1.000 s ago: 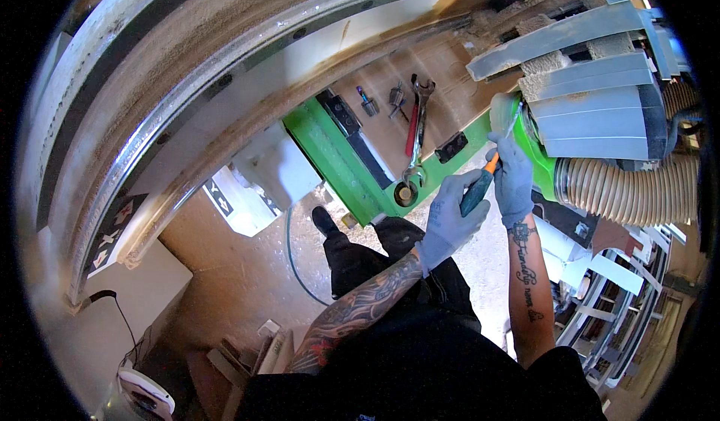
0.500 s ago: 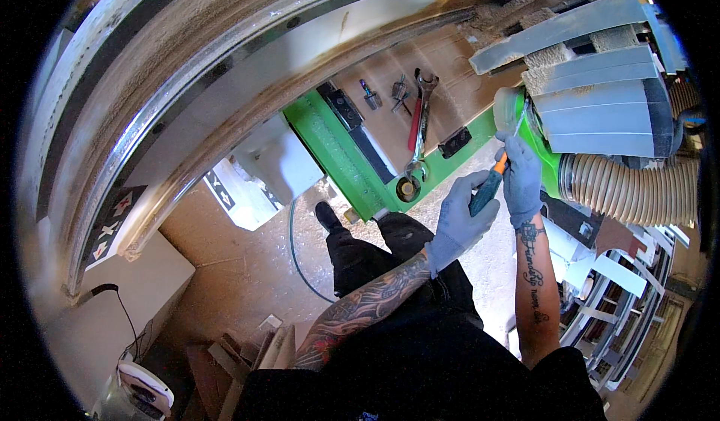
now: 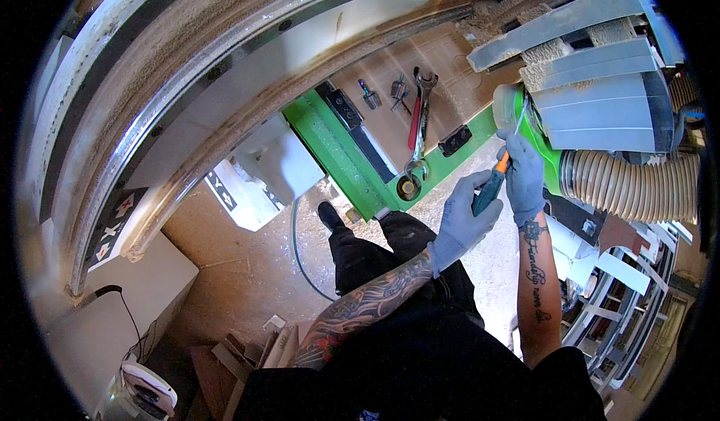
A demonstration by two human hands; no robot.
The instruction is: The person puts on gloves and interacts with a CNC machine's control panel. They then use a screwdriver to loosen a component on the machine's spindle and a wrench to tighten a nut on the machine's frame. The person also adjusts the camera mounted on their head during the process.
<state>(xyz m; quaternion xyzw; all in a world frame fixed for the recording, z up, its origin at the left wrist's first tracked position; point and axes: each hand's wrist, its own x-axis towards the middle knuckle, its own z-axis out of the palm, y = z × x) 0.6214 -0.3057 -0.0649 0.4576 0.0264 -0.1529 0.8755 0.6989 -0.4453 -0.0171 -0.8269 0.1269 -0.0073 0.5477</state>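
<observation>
Head view: screwdriver [image 3: 490, 191] in two gloved grips, beside green hood [image 3: 547, 151]

1. Screwdriver. Dark green handle, orange neck, slim shaft. Right of centre, pointing far and slightly right, shaft end overlapping the hood in view; contact cannot be told. Risk: a push off the shaft's line could make the tip skid.

2. Left grip [image 3: 466, 224]. Grey glove, fingers curled around the dark green handle. Risk: dust on the glove, if any, could let the handle turn in it.

3. Right grip [image 3: 525, 179]. Grey glove, fingers gathered about the orange neck and shaft; firmness cannot be told. Risk: placed well forward, it could be jabbed should the shaft slip back.

4. Hood, just beyond the right grip. Clear collar [image 3: 507, 104] at left, ribbed hose [image 3: 626, 186] at right. Risk: prying might scratch the hood or crack the collar.

5. Chrome wrench [image 3: 420, 147] and red-handled tool [image 3: 413, 130], left of the hands, lying side by side; wrench end on the green frame [image 3: 349, 167]. Risk: a swinging arm could knock the wrench down.

6. Grey slats [image 3: 600, 121], far right, dust-caked. Risk: a bump could shed dust over the work.
</observation>
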